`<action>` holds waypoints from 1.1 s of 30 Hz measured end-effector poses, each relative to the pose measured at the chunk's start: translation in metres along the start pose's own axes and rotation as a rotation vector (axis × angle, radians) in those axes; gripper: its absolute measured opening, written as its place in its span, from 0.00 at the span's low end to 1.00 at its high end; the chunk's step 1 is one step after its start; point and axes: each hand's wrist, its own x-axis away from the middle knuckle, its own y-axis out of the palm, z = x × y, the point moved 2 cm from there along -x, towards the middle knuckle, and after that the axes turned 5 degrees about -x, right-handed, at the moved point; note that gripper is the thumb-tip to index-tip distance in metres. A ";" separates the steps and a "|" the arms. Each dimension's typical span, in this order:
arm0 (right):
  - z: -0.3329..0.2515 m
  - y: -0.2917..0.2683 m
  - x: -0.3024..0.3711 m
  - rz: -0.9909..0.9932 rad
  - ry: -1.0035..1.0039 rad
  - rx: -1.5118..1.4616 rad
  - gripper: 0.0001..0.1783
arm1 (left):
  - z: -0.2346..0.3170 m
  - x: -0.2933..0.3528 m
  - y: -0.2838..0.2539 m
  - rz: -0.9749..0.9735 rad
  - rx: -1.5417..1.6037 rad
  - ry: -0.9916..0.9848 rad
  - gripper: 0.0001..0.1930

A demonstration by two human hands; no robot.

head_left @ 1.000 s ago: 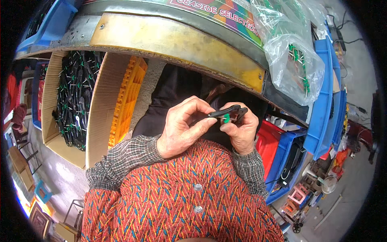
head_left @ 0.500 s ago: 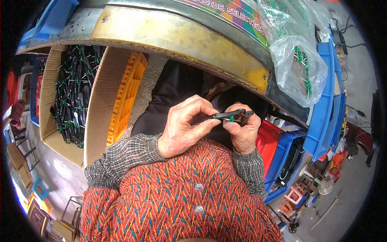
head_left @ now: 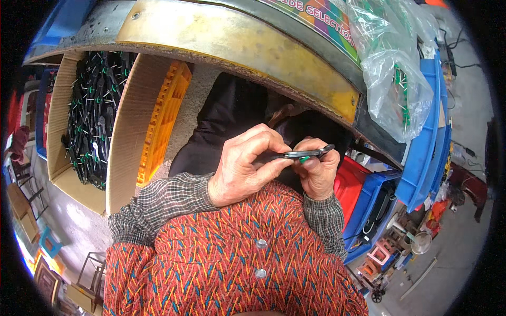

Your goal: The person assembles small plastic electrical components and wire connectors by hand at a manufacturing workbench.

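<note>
In front of my lap, both hands grip one slim black two-part piece with a small green part; its exact kind does not show. My left hand pinches its left end between thumb and fingers. Around the right end, my right hand is closed, with the thumb pressed by the green part. The piece lies almost level and edge-on, its ends partly hidden by my fingers. An open cardboard box to the left holds many black pieces with green parts and thin pale pins.
A metal-edged workbench curves across ahead of my hands. On its right lies a clear plastic bag of green parts beside a blue bin. An orange plastic crate stands by the box. A red container sits below right.
The black piece has turned edge-on, and its two parts, spread at the right end before, now look pressed together. My right fingers have closed further around it. The view has shifted slightly.
</note>
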 end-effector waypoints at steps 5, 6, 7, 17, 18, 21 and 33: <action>0.000 0.003 -0.004 0.036 -0.147 0.109 0.21 | -0.002 0.001 0.000 -0.008 0.016 -0.023 0.10; 0.000 0.003 -0.005 0.043 -0.121 0.071 0.22 | -0.002 0.000 0.000 -0.018 0.018 -0.028 0.10; 0.001 0.001 -0.004 0.044 -0.117 0.073 0.22 | -0.002 0.000 0.000 -0.017 0.021 -0.031 0.10; 0.006 -0.006 -0.007 0.020 -0.058 -0.005 0.20 | -0.005 -0.003 -0.001 -0.005 -0.016 0.013 0.10; 0.007 -0.007 -0.007 0.001 0.021 -0.077 0.20 | -0.006 -0.003 -0.001 -0.001 -0.019 0.022 0.11; 0.005 -0.002 -0.008 0.053 0.009 -0.023 0.19 | -0.007 -0.003 0.000 0.007 -0.024 0.017 0.11; 0.006 0.003 -0.011 0.061 -0.084 -0.013 0.19 | -0.008 -0.004 0.000 0.013 -0.032 0.043 0.11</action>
